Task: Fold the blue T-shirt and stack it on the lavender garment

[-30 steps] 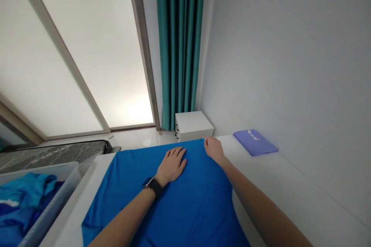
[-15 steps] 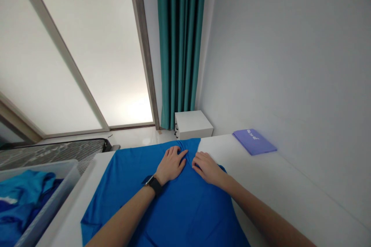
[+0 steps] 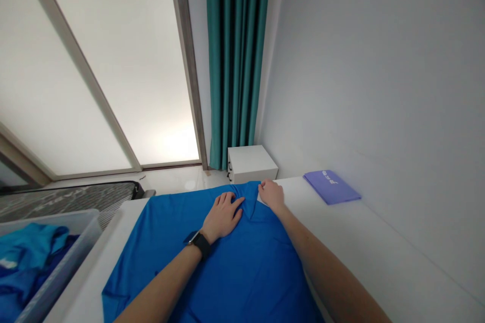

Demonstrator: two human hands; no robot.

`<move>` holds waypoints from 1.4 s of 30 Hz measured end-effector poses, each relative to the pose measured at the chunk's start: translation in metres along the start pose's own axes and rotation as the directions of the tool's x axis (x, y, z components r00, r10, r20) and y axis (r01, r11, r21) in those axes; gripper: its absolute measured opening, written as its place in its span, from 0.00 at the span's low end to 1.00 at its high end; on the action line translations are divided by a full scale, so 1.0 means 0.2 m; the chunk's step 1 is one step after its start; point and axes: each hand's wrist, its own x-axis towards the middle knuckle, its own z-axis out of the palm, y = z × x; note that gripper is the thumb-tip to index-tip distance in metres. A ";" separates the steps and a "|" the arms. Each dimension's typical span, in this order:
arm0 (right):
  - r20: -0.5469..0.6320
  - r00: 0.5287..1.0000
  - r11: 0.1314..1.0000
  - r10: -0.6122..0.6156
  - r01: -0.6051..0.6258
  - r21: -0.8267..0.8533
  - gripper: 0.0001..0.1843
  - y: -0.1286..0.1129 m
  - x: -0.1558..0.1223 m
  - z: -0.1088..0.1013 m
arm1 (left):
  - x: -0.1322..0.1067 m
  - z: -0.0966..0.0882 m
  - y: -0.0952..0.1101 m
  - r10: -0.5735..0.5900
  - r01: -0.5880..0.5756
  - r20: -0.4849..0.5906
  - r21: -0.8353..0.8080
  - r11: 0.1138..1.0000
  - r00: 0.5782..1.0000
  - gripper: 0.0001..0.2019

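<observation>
A blue garment point(image 3: 250, 257), perhaps a shirt, lies spread over the white table point(image 3: 352, 247), reaching its far edge. My left hand point(image 3: 223, 214) rests flat on the cloth with fingers apart, a dark watch point(image 3: 199, 241) on its wrist. To its right, my right hand point(image 3: 271, 194) has its fingers closed on the far right corner of the garment, by the table's edge. Small creases run through the cloth between both hands. The near part of the garment runs out of view at the bottom.
A translucent bin point(image 3: 85, 242) holding blue clothes point(image 3: 34, 245) stands at the left. On the table's right lies a folded purple item point(image 3: 332, 187) with white lettering, against the wall. Beyond the far edge are a white cabinet point(image 3: 252, 161) and a green curtain point(image 3: 237, 60).
My right hand has moved up and slightly right, from the cloth beside my left hand to the garment's far corner. My left hand has stayed in place.
</observation>
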 end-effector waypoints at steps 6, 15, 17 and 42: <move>-0.024 0.998 0.998 0.054 -0.054 -0.009 0.15 0.00 0.09 0.03 | 0.00 -0.01 0.01 -0.013 0.012 0.019 0.021 1.000 1.000 0.20; -0.019 0.995 0.990 -0.099 0.100 0.099 0.08 0.04 0.12 0.08 | 0.00 0.00 0.00 -0.014 0.014 0.006 0.015 1.000 1.000 0.20; -0.034 0.992 0.982 -0.121 0.124 0.144 0.06 0.04 0.13 0.08 | 0.00 0.00 0.00 -0.013 0.013 0.006 0.018 1.000 1.000 0.20; -0.191 0.768 0.716 -0.612 0.640 0.281 0.08 -0.17 -0.34 -0.14 | 0.02 -0.14 -0.07 0.054 -0.060 -0.048 -0.132 0.989 0.997 0.17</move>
